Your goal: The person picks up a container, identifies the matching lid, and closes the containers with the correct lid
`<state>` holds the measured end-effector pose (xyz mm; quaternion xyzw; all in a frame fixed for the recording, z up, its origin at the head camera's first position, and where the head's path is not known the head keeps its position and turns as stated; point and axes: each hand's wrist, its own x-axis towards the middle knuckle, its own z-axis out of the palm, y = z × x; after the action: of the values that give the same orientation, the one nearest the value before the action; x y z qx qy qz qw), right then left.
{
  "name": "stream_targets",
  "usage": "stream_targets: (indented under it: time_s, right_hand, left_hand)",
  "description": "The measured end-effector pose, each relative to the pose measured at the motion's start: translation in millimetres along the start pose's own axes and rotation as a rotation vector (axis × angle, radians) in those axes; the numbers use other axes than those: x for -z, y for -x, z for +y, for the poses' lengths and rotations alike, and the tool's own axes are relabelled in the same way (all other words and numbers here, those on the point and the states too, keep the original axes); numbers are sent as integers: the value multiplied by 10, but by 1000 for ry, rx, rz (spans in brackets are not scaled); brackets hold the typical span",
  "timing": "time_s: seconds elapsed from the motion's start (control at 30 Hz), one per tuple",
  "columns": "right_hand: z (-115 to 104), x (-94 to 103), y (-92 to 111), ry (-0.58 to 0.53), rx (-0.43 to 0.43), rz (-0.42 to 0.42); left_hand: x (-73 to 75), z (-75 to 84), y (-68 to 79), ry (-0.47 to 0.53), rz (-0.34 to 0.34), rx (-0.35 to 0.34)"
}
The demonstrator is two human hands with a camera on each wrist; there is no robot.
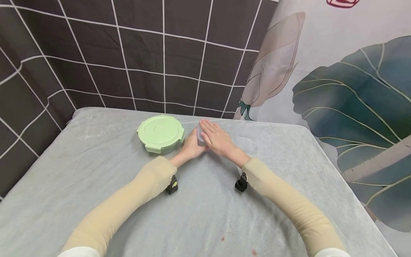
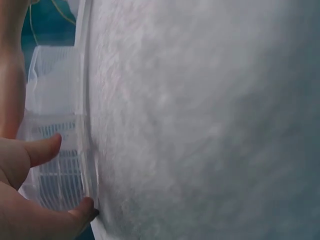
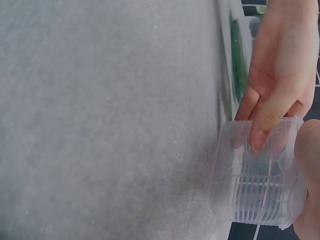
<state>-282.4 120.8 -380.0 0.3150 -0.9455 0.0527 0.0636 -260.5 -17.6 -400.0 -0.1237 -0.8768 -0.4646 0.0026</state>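
A small clear plastic box stands on the cloth-covered table in front of me, its slatted inside showing through the wall in both wrist views. My left hand grips it from the left, thumb along the near wall in the right wrist view. Across its top lies my right hand, fingers straight and together, pressing on it. Part of the box is hidden beneath that hand. A second clear plastic piece stands behind the box in the left wrist view.
Left of my hands sits a round container with a light green clip-on lid. Grey cloth covers the table, up to a dark tiled-pattern curtain at the back. A leaf-patterned curtain hangs at the right.
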Motion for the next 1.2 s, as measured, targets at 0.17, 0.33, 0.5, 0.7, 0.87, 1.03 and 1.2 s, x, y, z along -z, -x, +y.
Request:
stream_targets:
  time_s: [0.17, 0.33, 0.5, 0.7, 0.87, 1.03, 1.2]
  right_hand:
    - [14, 29, 24, -107, 3, 11]
    - [64, 47, 59, -184, 43, 41]
    - [84, 62, 91, -208, 79, 87]
    - [42, 153, 187, -173, 87, 93]
    - [26, 271, 314, -172, 48, 131]
    - [43, 346, 457, -172, 15, 160]
    - [87, 386, 609, -165, -3, 174]
  left_hand:
    - [-35, 15, 66, -53, -8, 53]
    - [-30, 102, 162, -60, -40, 102]
    - [-31, 177, 277, -28, -23, 113]
    - [-47, 223, 448, -1, -32, 152]
    - [-67, 286, 576, 23, -37, 150]
    - [-89, 347, 680, 1, -82, 164]
    - [-145, 404, 744, -12, -152, 171]
